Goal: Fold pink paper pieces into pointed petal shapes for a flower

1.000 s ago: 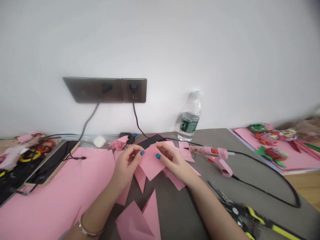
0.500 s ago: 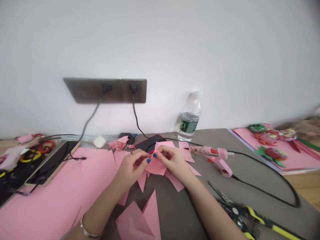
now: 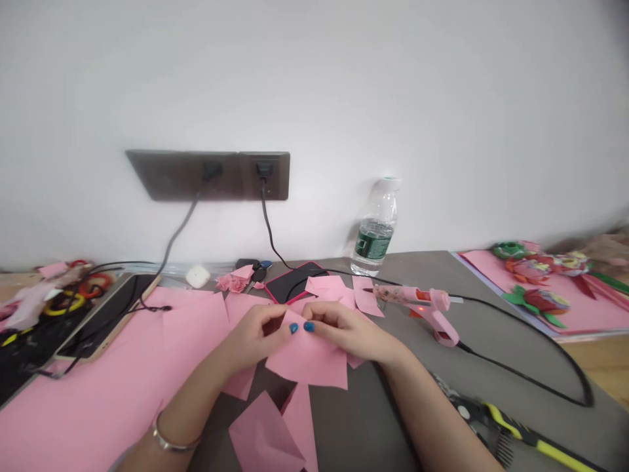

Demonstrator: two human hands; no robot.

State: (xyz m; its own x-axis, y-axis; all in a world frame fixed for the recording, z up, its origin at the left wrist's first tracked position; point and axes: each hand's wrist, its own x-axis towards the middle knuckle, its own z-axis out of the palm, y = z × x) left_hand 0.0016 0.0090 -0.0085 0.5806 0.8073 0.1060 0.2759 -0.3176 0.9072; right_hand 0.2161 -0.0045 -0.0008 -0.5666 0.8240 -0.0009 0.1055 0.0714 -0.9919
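Note:
A piece of pink paper point(image 3: 308, 359) is pinched between my two hands above the grey table. My left hand point(image 3: 263, 335) grips its upper left part, thumb on the near face. Right beside it, my right hand point(image 3: 339, 328) holds the same paper, the two thumbs almost touching. The fingertips behind the paper are hidden. More cut pink paper point(image 3: 268, 432) lies folded on the table just below, and other pink pieces point(image 3: 327, 284) lie behind my right hand.
A pink glue gun point(image 3: 417, 298) with a black cord lies to the right, near wire strippers point(image 3: 481, 419) with yellow-black handles. A water bottle point(image 3: 376, 229) stands by the wall. Two phones point(image 3: 105, 318), large pink sheets point(image 3: 122, 387) and paper flowers point(image 3: 540, 298) lie around.
The pink paper now faces me more broadly and hangs lower, covering the pointed pieces beneath. My hands have shifted slightly down, with the thumbs level side by side.

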